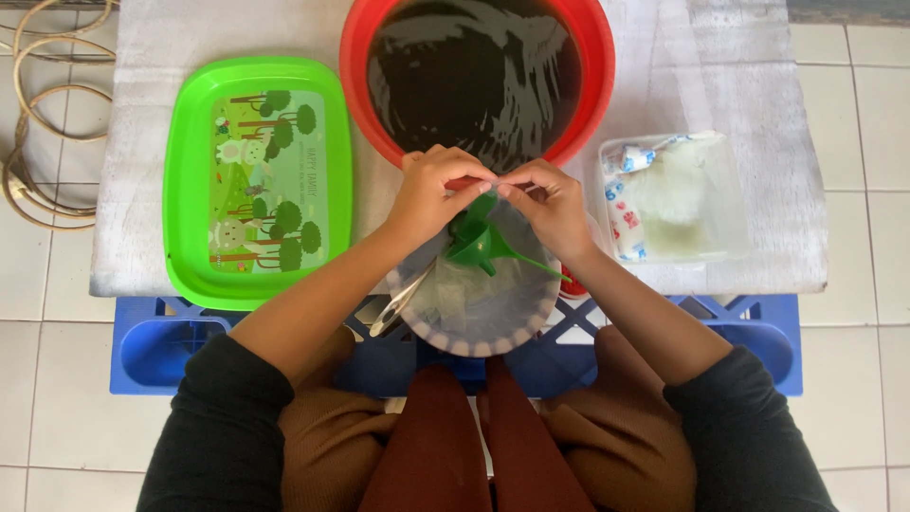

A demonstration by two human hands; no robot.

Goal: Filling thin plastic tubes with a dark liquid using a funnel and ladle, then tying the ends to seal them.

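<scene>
My left hand (438,190) and my right hand (552,204) meet over a round plate (474,327) at the table's front edge. Their fingertips pinch a thin clear plastic piece together, just above a green funnel (479,242) that lies on the plate. A metal utensil (398,303) rests on the plate's left rim. Directly behind the hands stands a red basin (597,85) filled with dark liquid. What exactly the fingers pinch is too small to tell beyond clear plastic.
A green tray (180,180) with a cartoon picture lies at the left. A clear container (735,213) with plastic bags sits at the right. The white board (739,85) rests on a blue crate (152,351). Coiled cord (38,152) lies on the tiled floor.
</scene>
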